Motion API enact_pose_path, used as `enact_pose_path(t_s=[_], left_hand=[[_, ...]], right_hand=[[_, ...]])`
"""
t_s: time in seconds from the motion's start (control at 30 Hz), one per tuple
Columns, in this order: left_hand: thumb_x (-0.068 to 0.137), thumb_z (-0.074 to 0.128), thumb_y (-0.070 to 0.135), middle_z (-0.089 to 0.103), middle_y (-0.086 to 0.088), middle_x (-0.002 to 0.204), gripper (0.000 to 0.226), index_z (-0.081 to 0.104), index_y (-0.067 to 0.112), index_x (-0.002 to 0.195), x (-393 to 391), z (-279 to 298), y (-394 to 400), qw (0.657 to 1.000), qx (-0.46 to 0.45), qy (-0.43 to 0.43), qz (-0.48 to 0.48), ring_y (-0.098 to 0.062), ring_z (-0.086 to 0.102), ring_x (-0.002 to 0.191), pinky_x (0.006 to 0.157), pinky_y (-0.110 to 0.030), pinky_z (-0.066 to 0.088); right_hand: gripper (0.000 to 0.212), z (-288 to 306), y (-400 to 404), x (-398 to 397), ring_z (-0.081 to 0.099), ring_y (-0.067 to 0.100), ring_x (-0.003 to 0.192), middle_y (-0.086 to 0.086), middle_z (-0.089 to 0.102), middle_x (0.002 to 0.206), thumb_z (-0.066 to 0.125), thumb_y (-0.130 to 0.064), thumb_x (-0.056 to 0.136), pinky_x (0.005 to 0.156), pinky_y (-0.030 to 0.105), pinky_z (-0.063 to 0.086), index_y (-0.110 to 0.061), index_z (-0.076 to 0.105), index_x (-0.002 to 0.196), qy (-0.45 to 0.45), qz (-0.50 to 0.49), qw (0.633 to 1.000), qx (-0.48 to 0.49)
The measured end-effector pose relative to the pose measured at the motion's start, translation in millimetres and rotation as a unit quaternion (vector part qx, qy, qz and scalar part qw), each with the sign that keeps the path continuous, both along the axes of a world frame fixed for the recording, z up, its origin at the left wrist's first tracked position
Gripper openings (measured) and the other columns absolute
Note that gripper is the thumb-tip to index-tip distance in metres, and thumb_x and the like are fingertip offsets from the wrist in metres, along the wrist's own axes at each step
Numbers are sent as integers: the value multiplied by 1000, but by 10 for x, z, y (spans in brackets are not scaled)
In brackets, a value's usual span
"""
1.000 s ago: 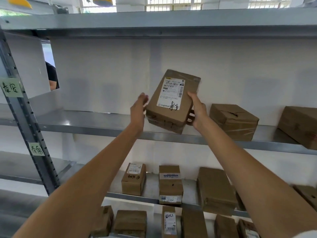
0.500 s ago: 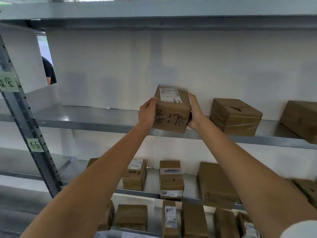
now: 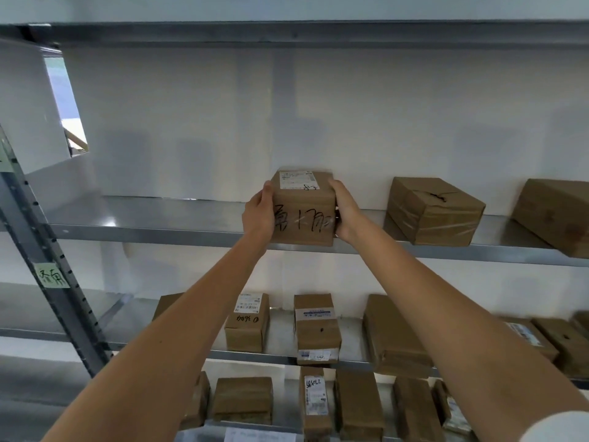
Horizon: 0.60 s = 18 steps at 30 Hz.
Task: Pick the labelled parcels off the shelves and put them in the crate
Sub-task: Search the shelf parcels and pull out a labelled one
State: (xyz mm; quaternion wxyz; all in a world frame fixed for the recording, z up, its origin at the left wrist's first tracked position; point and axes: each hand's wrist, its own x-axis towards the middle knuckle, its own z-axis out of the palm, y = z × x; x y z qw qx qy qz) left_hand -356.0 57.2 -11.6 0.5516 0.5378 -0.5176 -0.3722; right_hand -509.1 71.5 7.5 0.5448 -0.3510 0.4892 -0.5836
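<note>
Nearest to us, our two bare forearms reach up and forward. Our left hand (image 3: 258, 215) and right hand (image 3: 345, 215) clasp the labelled parcel (image 3: 304, 207) from either side, fingers curled along its side faces, thumbs toward us. The parcel sits at the front edge of the upper shelf (image 3: 159, 226); we cannot tell whether its base rests on the metal or hangs just above it. It stands square to us, its long axis running away toward the back wall, a white shipping label (image 3: 298, 180) on the top face and black handwriting on the front face.

Below our arms, the lowest shelf shows about six brown parcels, several cut off by the frame's bottom edge. The middle shelf (image 3: 280, 355) carries about seven, one partly hidden behind our left forearm and the rightmost ones cropped.

Further back on the upper shelf, right of the held parcel, we count two more: a taped box (image 3: 435, 210) turned at an angle and another (image 3: 554, 215) cut off at the right edge. A green note (image 3: 52, 275) sticks to the left upright (image 3: 38, 237); its writing is hard to read.
</note>
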Motion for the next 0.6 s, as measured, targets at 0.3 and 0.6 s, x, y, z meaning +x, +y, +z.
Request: enact_pose_path(t_s=[0.3, 0.6], left_hand=[[101, 39, 16, 36, -1, 149, 43, 35, 14, 144, -1026, 167, 577, 901, -432, 8, -31, -15, 31, 140, 119, -34, 23], [103, 26, 42, 16, 6, 160, 55, 16, 23, 154, -2079, -101, 667, 963, -54, 25, -262, -12, 16, 147, 118, -28, 13]], right_hand=[[41, 252, 660, -999, 48, 11, 125, 0, 54, 136, 51, -32, 99, 98, 14, 34, -12, 52, 135, 253, -315, 891, -206], [43, -153, 848, -2308, 50, 22, 125, 3, 54, 133, 29, -42, 101, 111, 42, 35, -19, 52, 128, 279, -325, 899, -88]])
